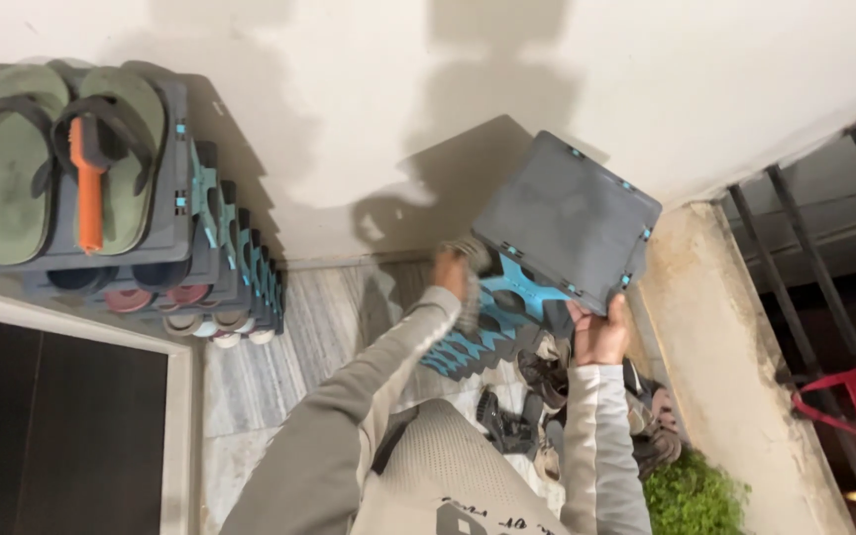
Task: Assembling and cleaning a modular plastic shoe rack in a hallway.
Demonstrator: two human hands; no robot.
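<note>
At nine to ten o'clock stands a stacked grey shoe rack (180,198) against the pale wall (349,89). On its top shelf lies a pair of green flip-flops (52,159) with an orange brush (88,183) between them. Toward centre, your left hand (451,272) reaches forward; motion blurs it, so I cannot tell whether its grip is closed, though a grey cloth-like thing shows beside it. Just right, at one o'clock from that hand, a second grey rack top panel (567,218) tilts steeply, its long axis running up and right, with blue side brackets (502,297) below. Your right hand (598,332) is nearer, its grip closed on the panel's lower edge. Shoes (547,372) lie jumbled on the floor beneath. A green plant (695,495) sits at five o'clock.
</note>
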